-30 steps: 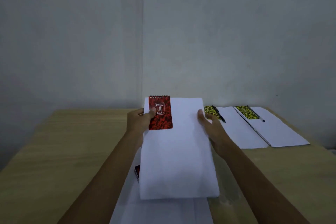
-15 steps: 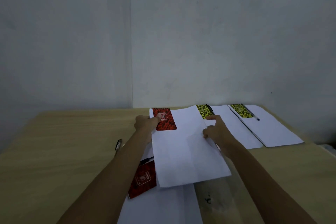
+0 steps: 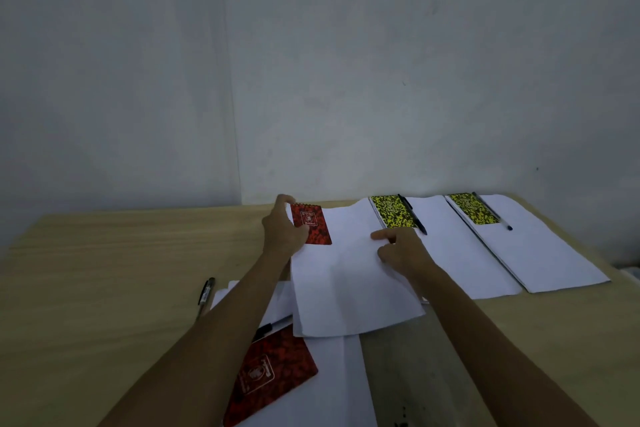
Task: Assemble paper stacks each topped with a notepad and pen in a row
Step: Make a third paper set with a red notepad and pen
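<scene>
A white paper stack point(image 3: 349, 284) lies on the wooden table point(image 3: 104, 270), left of two other stacks. A red spiral notepad point(image 3: 311, 224) sits on its far left corner. My left hand point(image 3: 282, 230) grips that corner, thumb on the notepad. My right hand point(image 3: 398, 250) presses on the stack's right side with fingers curled. To the right, one paper stack point(image 3: 460, 253) carries a yellow notepad point(image 3: 391, 211) and a black pen point(image 3: 412, 213). Another stack point(image 3: 543, 253) carries a yellow notepad point(image 3: 472, 208) and a pen point(image 3: 491, 210).
Nearer me, a second red notepad point(image 3: 273, 374) and a black pen point(image 3: 270, 326) lie on loose white sheets point(image 3: 339, 385). Another pen point(image 3: 206, 291) rests on the bare wood to the left. A grey wall stands right behind the table.
The stack with the red notepad went from held up to lying on the table, shifted away from me toward the row. My right hand moved from its edge onto its top.
</scene>
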